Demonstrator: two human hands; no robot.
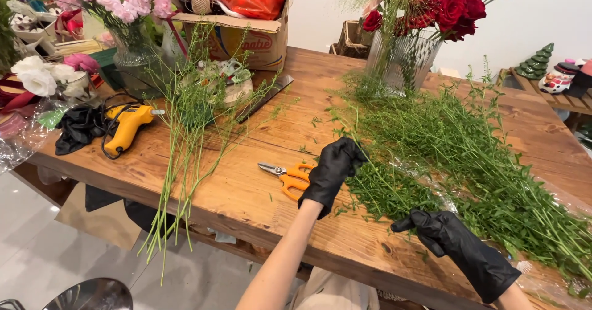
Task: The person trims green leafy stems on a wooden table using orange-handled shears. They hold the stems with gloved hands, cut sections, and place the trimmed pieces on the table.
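Both my hands wear black gloves. My left hand (333,169) is closed around a thin green stem at the left edge of a big heap of leafy green sprigs (468,162) on the wooden table (246,193). My right hand (441,231) pinches the lower end of a stem near the table's front edge. Orange-handled scissors (287,175) lie just left of my left hand. A separate bunch of long thin green stems (185,143) lies further left, hanging over the front edge.
A ribbed glass vase of red roses (407,51) stands behind the heap. A glass vase of pink flowers (132,45), a cardboard box (246,39), a yellow glue gun (126,128) and a black glove (77,128) sit at the left. White flowers (40,76) lie far left.
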